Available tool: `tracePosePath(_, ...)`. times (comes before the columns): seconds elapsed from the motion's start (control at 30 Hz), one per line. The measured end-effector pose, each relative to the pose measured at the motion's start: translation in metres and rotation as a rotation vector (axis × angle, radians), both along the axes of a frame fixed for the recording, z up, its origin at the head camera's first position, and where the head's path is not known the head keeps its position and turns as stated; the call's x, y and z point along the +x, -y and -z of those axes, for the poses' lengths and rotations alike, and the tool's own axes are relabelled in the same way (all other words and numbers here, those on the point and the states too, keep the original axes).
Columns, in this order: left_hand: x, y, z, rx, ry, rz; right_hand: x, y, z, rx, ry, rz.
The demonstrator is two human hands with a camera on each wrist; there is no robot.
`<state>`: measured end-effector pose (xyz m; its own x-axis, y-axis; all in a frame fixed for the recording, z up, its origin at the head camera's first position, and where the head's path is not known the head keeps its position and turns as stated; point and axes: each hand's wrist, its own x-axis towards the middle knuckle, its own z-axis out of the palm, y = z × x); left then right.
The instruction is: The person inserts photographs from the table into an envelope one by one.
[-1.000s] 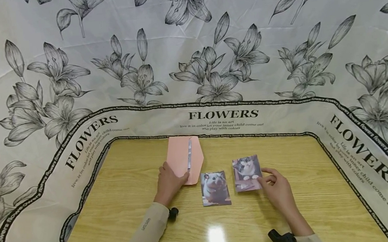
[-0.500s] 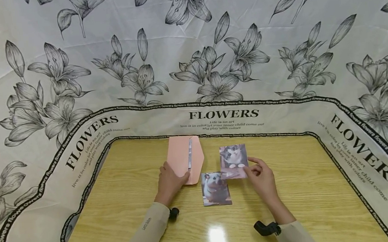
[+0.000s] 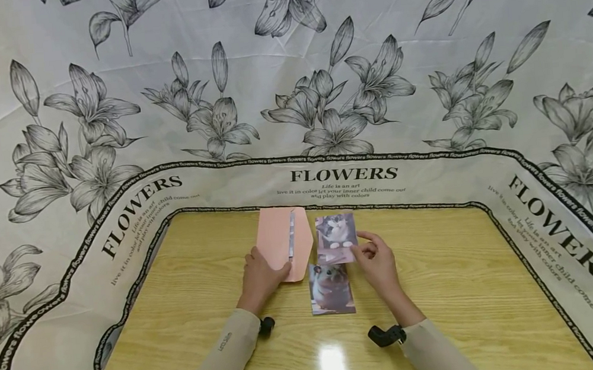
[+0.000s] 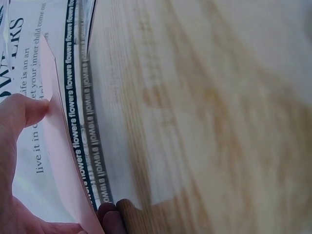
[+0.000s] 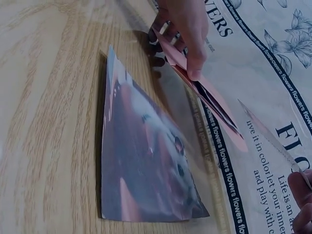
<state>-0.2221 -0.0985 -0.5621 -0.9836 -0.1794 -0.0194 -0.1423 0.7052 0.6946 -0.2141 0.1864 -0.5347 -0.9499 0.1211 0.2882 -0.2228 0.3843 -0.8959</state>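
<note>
My left hand (image 3: 262, 277) grips the lower edge of a pink envelope (image 3: 274, 235), thumb on top and fingers beneath, as the right wrist view shows. The envelope's mouth gapes along its right side, and a purplish printed strip shows inside. Between thumb and fingers, my right hand (image 3: 379, 263) pinches the lower right corner of a cat picture card (image 3: 336, 238). That card is just right of the envelope, seen nearly edge-on in the right wrist view. Below it, a hamster picture card (image 3: 331, 292) lies face up on the table, its top edge right at the cat card's bottom.
The wooden table (image 3: 446, 290) carries a bright light reflection near its front. White cloth (image 3: 344, 127) printed with lilies and "FLOWERS" lettering rises along the back and sides. Each wrist wears a black camera mount (image 3: 386, 335).
My right hand has carried the cat card left and away from me, past the hamster card's upper right corner to beside the envelope. The left hand and the envelope stay put.
</note>
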Motion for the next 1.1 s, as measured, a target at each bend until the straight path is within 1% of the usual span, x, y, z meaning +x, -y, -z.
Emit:
tracePosePath(0.1, -0.001, 0.000, 0.002, 0.000, -0.002, -0.006, -0.004, 0.008, 0.001, -0.005, -0.001, -0.006)
tracePosePath(0.33, -0.003, -0.002, 0.001, -0.009, 0.003, -0.006, -0.016, 0.023, 0.003, -0.028, -0.005, -0.012)
tracePosePath(0.63, 0.000, -0.001, 0.000, -0.004, -0.001, -0.007, -0.027, 0.041, 0.004, -0.028, 0.047, -0.010)
tracePosePath(0.77, 0.000, -0.001, 0.000, -0.001, -0.008, -0.001, -0.032, 0.047, 0.007, -0.026, 0.063, 0.003)
tracePosePath(0.9, 0.000, -0.001, 0.002, 0.000, 0.004, 0.000, -0.037, 0.052, 0.012, -0.013, 0.073, 0.012)
tracePosePath(1.1, 0.000, -0.001, 0.003, -0.003, -0.014, -0.005, -0.042, 0.059, 0.016, -0.017, 0.074, 0.006)
